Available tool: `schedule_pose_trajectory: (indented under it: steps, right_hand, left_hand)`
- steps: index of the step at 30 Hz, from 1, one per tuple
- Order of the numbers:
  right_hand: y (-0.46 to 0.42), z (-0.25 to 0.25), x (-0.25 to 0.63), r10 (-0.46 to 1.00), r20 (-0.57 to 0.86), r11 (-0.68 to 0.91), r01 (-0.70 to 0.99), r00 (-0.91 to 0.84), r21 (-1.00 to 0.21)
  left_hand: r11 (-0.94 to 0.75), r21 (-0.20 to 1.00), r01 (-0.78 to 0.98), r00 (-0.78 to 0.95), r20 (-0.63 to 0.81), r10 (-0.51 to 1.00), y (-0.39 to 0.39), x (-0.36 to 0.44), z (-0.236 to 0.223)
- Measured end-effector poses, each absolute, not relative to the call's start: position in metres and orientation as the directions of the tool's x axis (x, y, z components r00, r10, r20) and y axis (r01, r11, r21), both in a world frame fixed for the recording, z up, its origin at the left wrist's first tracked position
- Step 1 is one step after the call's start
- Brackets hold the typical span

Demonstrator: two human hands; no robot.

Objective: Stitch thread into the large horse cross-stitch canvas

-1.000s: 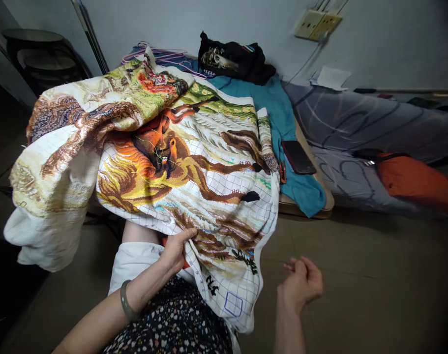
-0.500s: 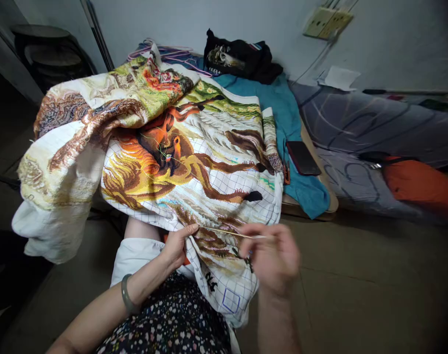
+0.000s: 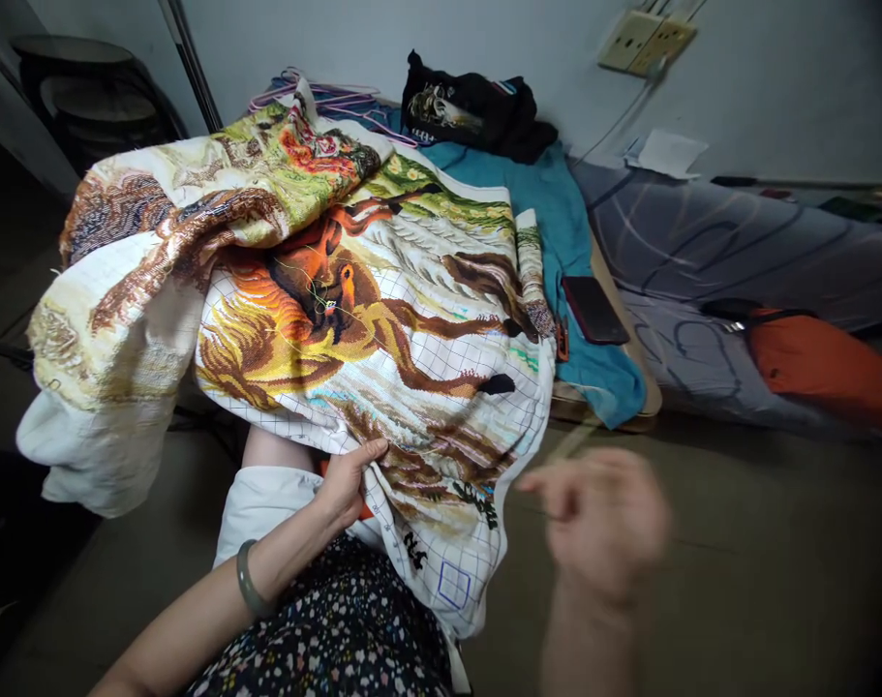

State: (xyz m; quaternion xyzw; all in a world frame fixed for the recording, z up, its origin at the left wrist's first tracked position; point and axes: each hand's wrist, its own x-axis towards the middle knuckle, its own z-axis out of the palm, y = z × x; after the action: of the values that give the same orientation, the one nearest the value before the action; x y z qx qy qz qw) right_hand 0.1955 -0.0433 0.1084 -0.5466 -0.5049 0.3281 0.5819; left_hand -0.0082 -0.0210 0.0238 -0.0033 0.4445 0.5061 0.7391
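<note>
A large cross-stitch canvas (image 3: 447, 368) with horse figures in brown, orange and yellow lies over my lap and the low bed. Its near edge is gripped by my left hand (image 3: 348, 481), thumb on top and the fingers hidden underneath. My right hand (image 3: 604, 523) is in the air beyond the canvas's right edge, blurred by motion, with its fingers drawn together in a pinch. A faint pale streak of thread (image 3: 572, 440) shows by those fingers; a needle cannot be made out. Loose yellow-green threads (image 3: 324, 295) lie on the dark stitched part.
On the teal cloth (image 3: 607, 382) are a dark phone (image 3: 594, 310) and small orange-handled snips (image 3: 562, 341). Behind them sits a black bag (image 3: 476, 111), beside pink hangers (image 3: 339, 94). An orange bag (image 3: 825, 363) lies at the right; stacked stools (image 3: 77, 53) stand at the left.
My right hand has moved right and slightly down, off the canvas and away from my left hand. The taut thread between the hands no longer shows clearly. My left hand keeps its grip.
</note>
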Motion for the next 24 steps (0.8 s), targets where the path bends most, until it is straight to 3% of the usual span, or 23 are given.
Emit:
schedule_pose_trajectory:
  steps: [3,5,9,19,24]
  right_hand:
    - [-0.03,0.081,0.152,0.998,0.029,0.047,0.349,-0.057,-0.936]
    - [-0.024,0.069,0.131,0.987,-0.016,0.069,0.506,-0.162,-0.86]
    - [-0.02,0.063,0.119,0.987,0.025,0.125,0.659,-0.16,-0.742]
    - [-0.018,0.066,0.121,0.985,0.025,0.144,0.727,-0.172,-0.671]
    - [-0.015,0.073,0.113,0.972,-0.009,0.203,0.855,-0.236,-0.476]
  left_hand:
    - [0.48,0.45,-0.753,0.082,-0.659,0.747,-0.022,-0.008,0.024]
    - [0.486,0.445,-0.752,0.093,-0.659,0.746,-0.022,-0.008,0.024]
    - [0.491,0.437,-0.754,0.103,-0.659,0.745,-0.021,-0.009,0.025]
    - [0.497,0.43,-0.754,0.104,-0.669,0.736,-0.021,-0.008,0.026]
    - [0.494,0.428,-0.757,0.109,-0.663,0.741,-0.022,-0.007,0.024]
